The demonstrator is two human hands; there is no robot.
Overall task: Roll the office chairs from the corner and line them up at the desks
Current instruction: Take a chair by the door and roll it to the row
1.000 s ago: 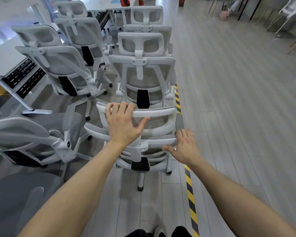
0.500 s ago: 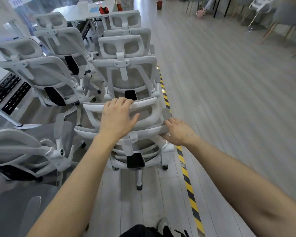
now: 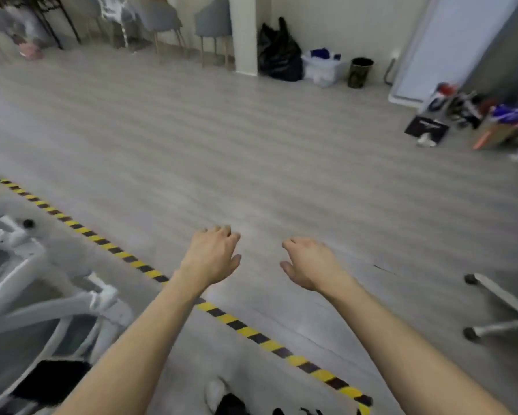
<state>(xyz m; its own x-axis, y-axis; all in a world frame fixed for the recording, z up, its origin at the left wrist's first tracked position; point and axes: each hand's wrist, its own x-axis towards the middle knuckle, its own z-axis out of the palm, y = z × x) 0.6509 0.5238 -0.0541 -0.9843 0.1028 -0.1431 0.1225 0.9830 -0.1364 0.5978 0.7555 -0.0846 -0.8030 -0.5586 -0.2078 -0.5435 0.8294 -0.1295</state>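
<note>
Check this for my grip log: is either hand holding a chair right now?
No. The left hand and right hand both hang over bare floor with loosely curled fingers, touching nothing.

Yellow-black floor tape (image 3: 242,329) crosses grey planks; a black bag (image 3: 278,53) and a dark bin (image 3: 360,71) stand by the wall.

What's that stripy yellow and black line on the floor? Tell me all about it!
The striped tape is a thin flat strip of alternating yellow and black bars stuck on the grey wood-look floor. It runs diagonally from the far left to the bottom right edge, passing under the left forearm. A white chair stands on its left side.
</note>
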